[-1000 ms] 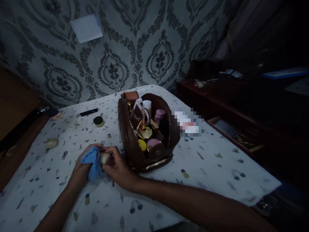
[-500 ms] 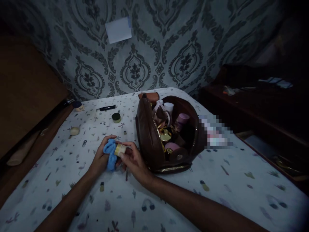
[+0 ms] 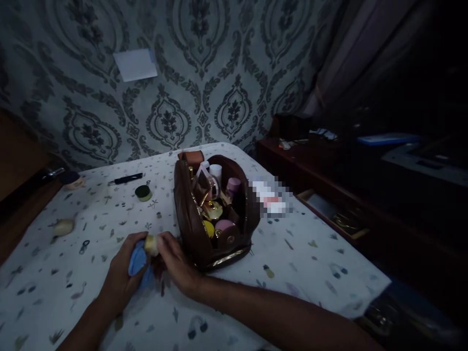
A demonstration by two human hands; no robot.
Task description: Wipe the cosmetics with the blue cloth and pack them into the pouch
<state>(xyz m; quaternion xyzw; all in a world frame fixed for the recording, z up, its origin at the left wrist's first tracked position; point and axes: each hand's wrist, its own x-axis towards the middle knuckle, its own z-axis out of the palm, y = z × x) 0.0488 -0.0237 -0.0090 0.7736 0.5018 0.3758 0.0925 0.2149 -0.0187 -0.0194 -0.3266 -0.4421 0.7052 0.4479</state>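
Observation:
My left hand (image 3: 120, 273) is closed on a blue cloth (image 3: 137, 263), low on the patterned bed sheet (image 3: 91, 229). Just right of it, my right hand (image 3: 175, 263) pinches a small pale jar (image 3: 151, 244) and holds it against the cloth. Directly right of both hands stands an open brown cosmetic bag (image 3: 190, 219), packed with several small bottles and jars, among them a pink-lidded one (image 3: 233, 184) and a gold one (image 3: 212, 210).
Loose items lie on the sheet at the left: a black pen-like stick (image 3: 126, 179), a dark round tin (image 3: 143, 193), a pale round object (image 3: 64, 226). A blurred packet (image 3: 272, 197) lies right of the bag. Dark wooden furniture (image 3: 347, 195) stands at right, patterned wall behind.
The view has swung back to the right and down. Both hands keep turning the small jar against the blue cloth; they sit a little lower and further left in the picture.

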